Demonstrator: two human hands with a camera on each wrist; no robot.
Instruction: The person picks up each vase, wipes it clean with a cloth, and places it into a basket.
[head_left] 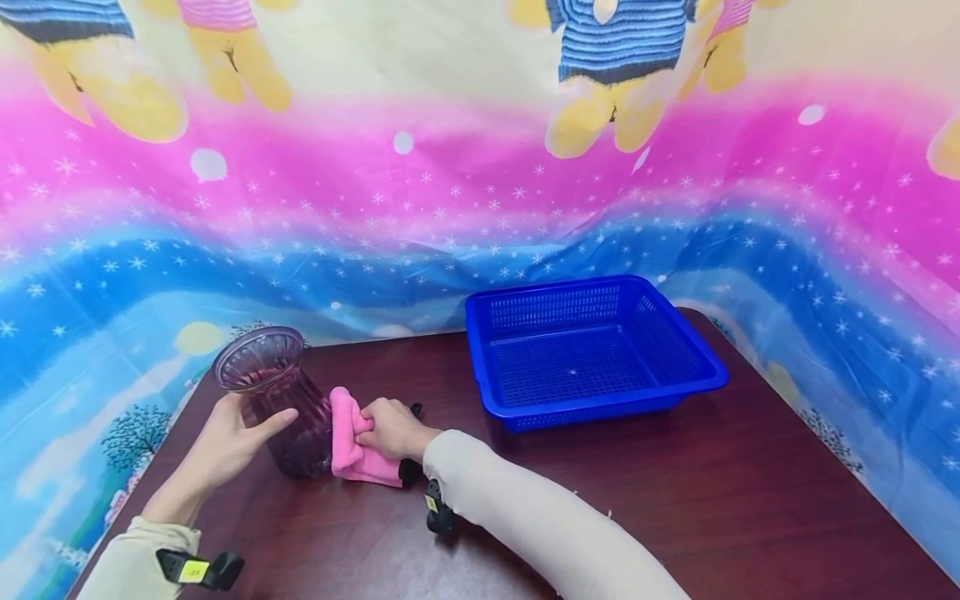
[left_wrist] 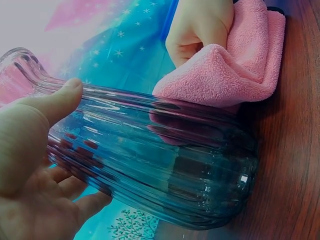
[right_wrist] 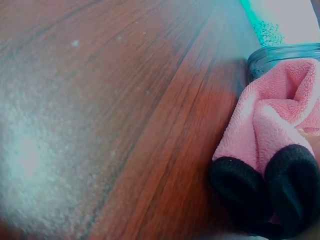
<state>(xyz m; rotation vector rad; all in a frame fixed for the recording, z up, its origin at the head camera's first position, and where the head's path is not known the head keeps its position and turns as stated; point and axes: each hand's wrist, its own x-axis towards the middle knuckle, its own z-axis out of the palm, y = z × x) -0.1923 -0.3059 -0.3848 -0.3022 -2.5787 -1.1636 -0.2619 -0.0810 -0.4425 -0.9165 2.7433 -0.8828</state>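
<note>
A purple-tinted ribbed glass vase (head_left: 300,433) with a flared mouth is at the left of the table, its base at the tabletop. My left hand (head_left: 225,446) grips it below the rim; in the left wrist view the thumb lies on one side and the fingers (left_wrist: 92,205) curve round the other. A pink terry cloth (head_left: 348,454) with a black edge is bunched in my right hand (head_left: 397,429). That cloth (left_wrist: 215,75) presses against the vase's side, and its pink shows through the glass. In the right wrist view the cloth (right_wrist: 265,115) hides most of the vase (right_wrist: 265,60).
A blue perforated plastic basket (head_left: 600,408) stands at the back right of the dark wooden table (head_left: 570,475). Behind the table hangs a printed curtain (head_left: 420,192) with snowflakes and cartoon bears. Each wrist wears a black strap with a small camera.
</note>
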